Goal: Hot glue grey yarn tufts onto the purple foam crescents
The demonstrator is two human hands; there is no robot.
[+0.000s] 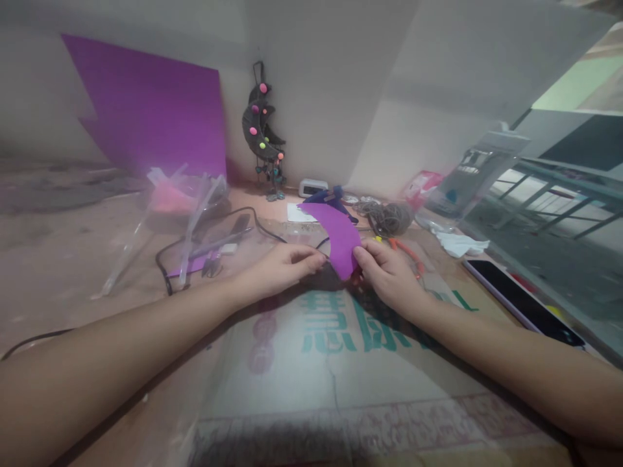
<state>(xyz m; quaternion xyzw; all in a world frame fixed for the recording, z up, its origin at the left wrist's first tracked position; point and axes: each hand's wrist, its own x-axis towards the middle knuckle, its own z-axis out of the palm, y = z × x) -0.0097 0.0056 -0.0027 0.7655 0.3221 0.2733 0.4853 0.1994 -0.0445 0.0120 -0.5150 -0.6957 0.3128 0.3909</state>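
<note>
A curved purple piece of paper or felt, wide at the bottom and tapering to the upper left, is held up over a printed cardboard sheet. My right hand pinches its lower right edge between thumb and fingers. My left hand is closed, its thumb and fingertips meeting at the lower left edge of the purple piece; whether they grip that edge or something small there is unclear. Just below, between the hands, shows a dark patch that may be shadow. The cardboard with green and red lettering lies under both hands.
A large purple sheet leans on the wall beside a hanging dark moon ornament. Behind my hands are a blue glue gun, grey yarn and orange-handled scissors. A phone lies right; plastic bags lie left.
</note>
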